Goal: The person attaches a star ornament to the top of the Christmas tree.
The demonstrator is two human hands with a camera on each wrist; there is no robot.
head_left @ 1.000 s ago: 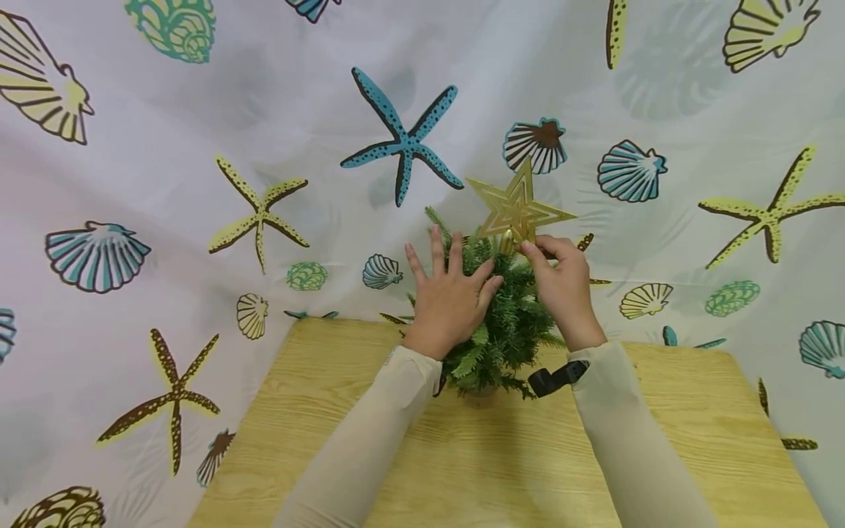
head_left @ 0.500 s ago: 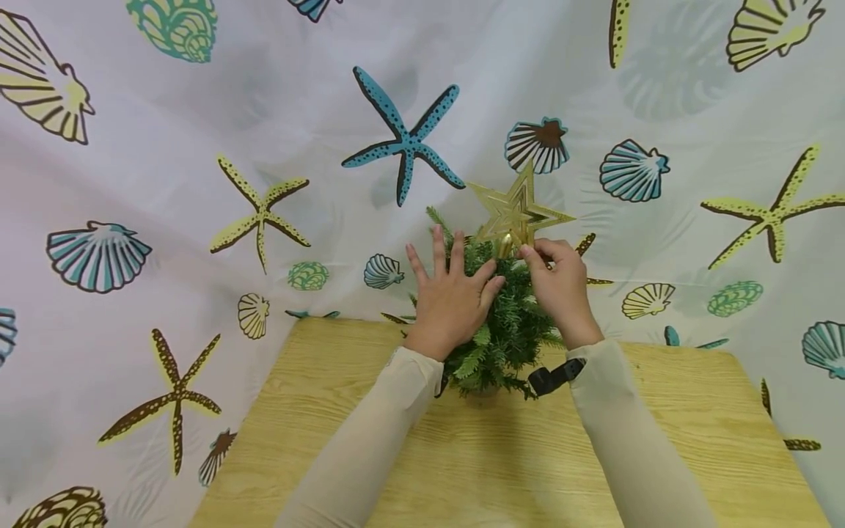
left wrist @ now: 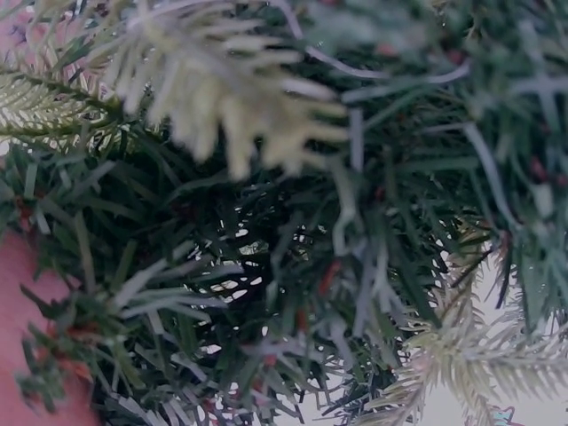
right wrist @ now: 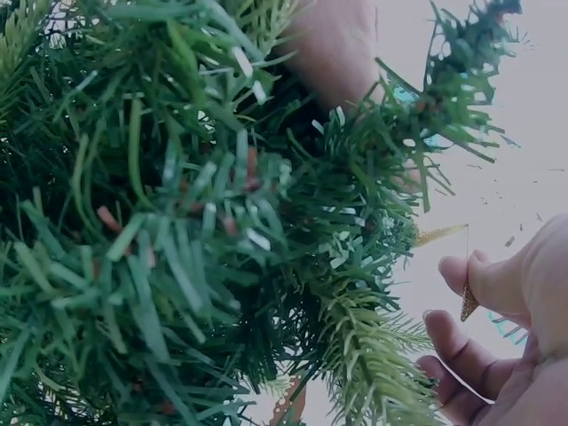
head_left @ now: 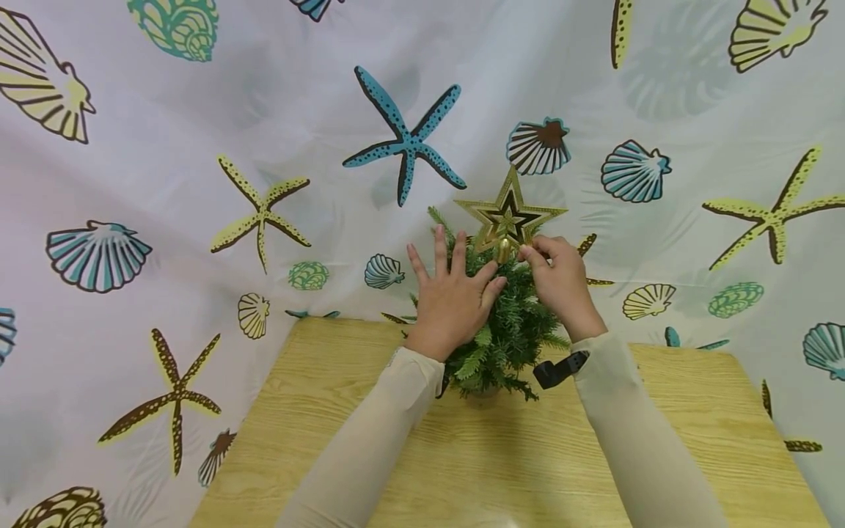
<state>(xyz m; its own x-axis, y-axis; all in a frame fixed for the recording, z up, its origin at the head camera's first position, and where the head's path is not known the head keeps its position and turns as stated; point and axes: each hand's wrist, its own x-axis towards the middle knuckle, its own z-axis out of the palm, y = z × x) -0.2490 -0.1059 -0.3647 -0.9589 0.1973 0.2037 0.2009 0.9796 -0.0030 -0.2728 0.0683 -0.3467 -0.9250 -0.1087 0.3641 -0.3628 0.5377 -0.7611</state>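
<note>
A small artificial Christmas tree (head_left: 508, 330) stands on the wooden table. At its top sits a gold star tree topper (head_left: 510, 213), its face turned toward the head camera. My right hand (head_left: 561, 282) pinches the star's lower right point between thumb and fingers; in the right wrist view that gold tip shows at the thumb (right wrist: 497, 280). My left hand (head_left: 452, 301) lies spread over the left side of the tree, fingers straight against the branches. Green needles (left wrist: 266, 231) fill most of the left wrist view and hide much of that hand.
The wooden table (head_left: 409, 469) spreads out in front of and beside the tree. Close behind it hangs a white curtain (head_left: 317, 110) printed with starfish and shells. A black strap device (head_left: 557, 370) is on the right wrist.
The star has turned to face the head camera more squarely and shifted slightly left and down, with my right hand still pinching its point. The left hand has stayed in place.
</note>
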